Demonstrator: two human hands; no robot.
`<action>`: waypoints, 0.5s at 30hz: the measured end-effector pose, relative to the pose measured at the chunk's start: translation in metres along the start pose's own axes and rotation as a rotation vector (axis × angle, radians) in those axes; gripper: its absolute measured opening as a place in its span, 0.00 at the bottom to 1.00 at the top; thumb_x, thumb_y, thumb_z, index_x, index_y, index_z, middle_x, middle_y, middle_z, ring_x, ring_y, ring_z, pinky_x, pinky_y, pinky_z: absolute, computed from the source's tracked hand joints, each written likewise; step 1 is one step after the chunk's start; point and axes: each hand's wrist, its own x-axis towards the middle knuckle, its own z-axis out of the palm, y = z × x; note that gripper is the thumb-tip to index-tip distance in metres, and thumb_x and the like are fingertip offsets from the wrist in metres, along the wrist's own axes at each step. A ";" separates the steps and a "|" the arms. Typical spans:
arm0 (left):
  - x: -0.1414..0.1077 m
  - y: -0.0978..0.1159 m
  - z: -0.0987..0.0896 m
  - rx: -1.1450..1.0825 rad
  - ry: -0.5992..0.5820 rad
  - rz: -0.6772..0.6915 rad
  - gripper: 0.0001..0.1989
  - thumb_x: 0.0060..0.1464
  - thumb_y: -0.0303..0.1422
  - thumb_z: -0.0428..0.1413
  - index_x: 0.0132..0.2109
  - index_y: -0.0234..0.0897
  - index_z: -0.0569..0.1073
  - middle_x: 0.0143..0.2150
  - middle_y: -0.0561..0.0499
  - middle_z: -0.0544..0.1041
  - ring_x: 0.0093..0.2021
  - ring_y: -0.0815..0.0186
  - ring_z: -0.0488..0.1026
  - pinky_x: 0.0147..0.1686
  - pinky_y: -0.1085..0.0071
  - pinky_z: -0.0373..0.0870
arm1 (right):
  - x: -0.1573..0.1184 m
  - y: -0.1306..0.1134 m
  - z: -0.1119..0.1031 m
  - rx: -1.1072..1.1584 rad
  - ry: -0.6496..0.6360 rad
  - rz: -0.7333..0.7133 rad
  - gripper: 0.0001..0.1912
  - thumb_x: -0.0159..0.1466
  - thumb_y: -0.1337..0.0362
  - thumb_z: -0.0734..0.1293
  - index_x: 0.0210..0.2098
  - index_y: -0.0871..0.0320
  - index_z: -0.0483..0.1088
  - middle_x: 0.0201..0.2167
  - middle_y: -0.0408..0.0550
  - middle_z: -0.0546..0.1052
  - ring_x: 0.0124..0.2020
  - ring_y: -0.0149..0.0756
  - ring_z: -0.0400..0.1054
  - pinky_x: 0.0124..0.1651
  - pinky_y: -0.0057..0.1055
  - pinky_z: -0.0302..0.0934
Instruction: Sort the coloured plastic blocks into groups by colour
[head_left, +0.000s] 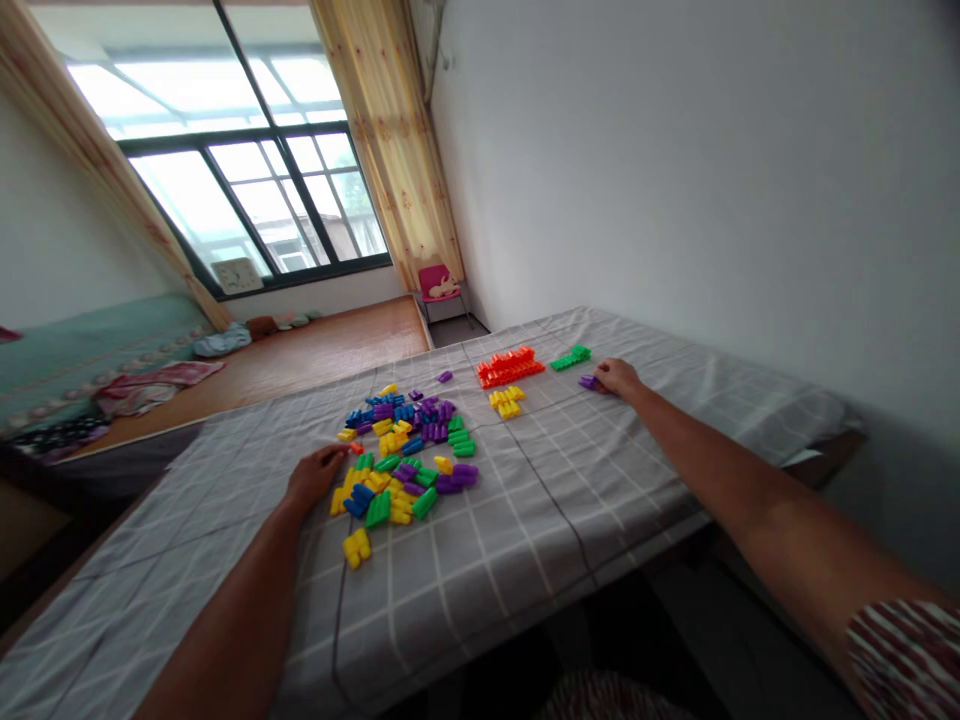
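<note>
My left hand (319,472) is at the left side of a mixed pile of blue, yellow, green and purple plastic pieces (391,440). Its fingers are closed on a small orange piece (356,448). Farther right, my right hand (616,377) pinches a purple piece (589,382) low over the cloth. Just behind it lies a group of green pieces (571,357). Rows of orange pieces (510,368) stand left of the green ones, with a small yellow group (507,402) in front of them. A lone purple piece (445,376) lies behind the pile.
A grey checked cloth (480,540) covers the table. A white wall runs along the right. Behind the table are a wooden platform (352,335), a pink chair (435,280) with a soft toy, a window with curtains, and a square clock (237,275).
</note>
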 end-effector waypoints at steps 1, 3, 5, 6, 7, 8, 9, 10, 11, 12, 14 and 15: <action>0.001 0.004 -0.003 -0.010 -0.029 0.007 0.19 0.46 0.42 0.51 0.43 0.43 0.79 0.44 0.52 0.81 0.46 0.58 0.76 0.44 0.69 0.71 | 0.000 0.002 -0.003 -0.073 -0.002 0.005 0.12 0.62 0.60 0.63 0.34 0.60 0.75 0.22 0.48 0.77 0.29 0.36 0.74 0.36 0.28 0.64; 0.002 0.012 -0.010 -0.035 -0.116 0.032 0.19 0.43 0.43 0.52 0.40 0.42 0.80 0.43 0.51 0.82 0.44 0.58 0.77 0.44 0.70 0.71 | 0.001 0.003 -0.009 -0.156 0.010 -0.007 0.15 0.63 0.57 0.61 0.33 0.58 0.75 0.25 0.51 0.78 0.35 0.40 0.74 0.38 0.29 0.62; 0.001 0.020 -0.016 -0.042 -0.179 0.052 0.19 0.41 0.44 0.53 0.37 0.41 0.80 0.41 0.50 0.82 0.43 0.57 0.77 0.44 0.69 0.72 | 0.003 0.005 -0.011 -0.177 0.038 -0.051 0.17 0.63 0.53 0.60 0.33 0.58 0.75 0.31 0.54 0.79 0.39 0.42 0.73 0.39 0.31 0.62; 0.000 0.024 -0.019 -0.036 -0.191 0.056 0.19 0.40 0.44 0.53 0.36 0.41 0.80 0.41 0.50 0.82 0.43 0.56 0.77 0.43 0.68 0.72 | 0.005 0.006 -0.010 -0.163 0.030 -0.070 0.18 0.62 0.51 0.61 0.34 0.58 0.75 0.34 0.54 0.80 0.39 0.42 0.73 0.39 0.31 0.61; -0.002 0.026 -0.021 -0.025 -0.187 0.055 0.19 0.39 0.45 0.54 0.35 0.41 0.80 0.40 0.50 0.82 0.43 0.56 0.77 0.42 0.68 0.73 | 0.006 0.008 -0.009 -0.145 0.005 -0.089 0.19 0.60 0.49 0.64 0.36 0.59 0.75 0.37 0.54 0.79 0.39 0.42 0.73 0.38 0.31 0.62; -0.004 0.028 -0.021 -0.013 -0.172 0.048 0.19 0.39 0.45 0.53 0.35 0.41 0.81 0.39 0.50 0.82 0.43 0.55 0.77 0.41 0.68 0.73 | 0.006 0.010 -0.006 -0.132 -0.032 -0.114 0.20 0.57 0.49 0.67 0.39 0.59 0.75 0.39 0.54 0.79 0.40 0.42 0.73 0.38 0.31 0.62; -0.007 0.029 -0.020 -0.002 -0.151 0.035 0.19 0.40 0.44 0.53 0.36 0.41 0.81 0.38 0.50 0.82 0.42 0.56 0.77 0.39 0.68 0.73 | 0.007 0.012 -0.004 -0.126 -0.067 -0.142 0.22 0.54 0.49 0.70 0.41 0.58 0.74 0.41 0.53 0.79 0.40 0.42 0.72 0.38 0.30 0.62; -0.010 0.028 -0.019 0.006 -0.131 0.019 0.19 0.40 0.44 0.53 0.37 0.41 0.80 0.38 0.50 0.82 0.41 0.56 0.77 0.39 0.69 0.73 | 0.007 0.013 -0.001 -0.130 -0.088 -0.169 0.24 0.51 0.50 0.72 0.43 0.58 0.74 0.42 0.53 0.78 0.41 0.42 0.72 0.39 0.29 0.62; -0.012 0.027 -0.016 0.011 -0.107 0.006 0.19 0.42 0.43 0.53 0.38 0.41 0.80 0.38 0.50 0.82 0.41 0.57 0.77 0.39 0.70 0.73 | 0.007 0.014 0.002 -0.143 -0.093 -0.188 0.25 0.50 0.52 0.73 0.44 0.58 0.73 0.44 0.53 0.78 0.42 0.42 0.72 0.40 0.29 0.62; -0.015 0.025 -0.013 0.015 -0.077 -0.006 0.18 0.43 0.42 0.53 0.39 0.42 0.80 0.38 0.51 0.82 0.41 0.58 0.77 0.39 0.70 0.72 | 0.007 0.015 0.004 -0.159 -0.083 -0.198 0.25 0.50 0.53 0.73 0.45 0.58 0.73 0.44 0.53 0.78 0.43 0.42 0.72 0.41 0.29 0.62; -0.019 0.020 -0.006 0.033 -0.008 -0.040 0.18 0.46 0.40 0.52 0.42 0.42 0.80 0.40 0.51 0.82 0.41 0.60 0.77 0.38 0.71 0.71 | 0.007 0.014 0.008 -0.184 -0.047 -0.193 0.24 0.52 0.53 0.71 0.45 0.59 0.73 0.44 0.53 0.78 0.44 0.42 0.71 0.42 0.30 0.62; -0.021 0.018 -0.003 0.043 0.025 -0.060 0.19 0.47 0.40 0.51 0.43 0.41 0.80 0.41 0.50 0.82 0.41 0.60 0.77 0.38 0.71 0.71 | 0.007 0.013 0.009 -0.189 -0.036 -0.184 0.24 0.53 0.52 0.71 0.45 0.59 0.73 0.44 0.54 0.78 0.44 0.42 0.71 0.42 0.30 0.61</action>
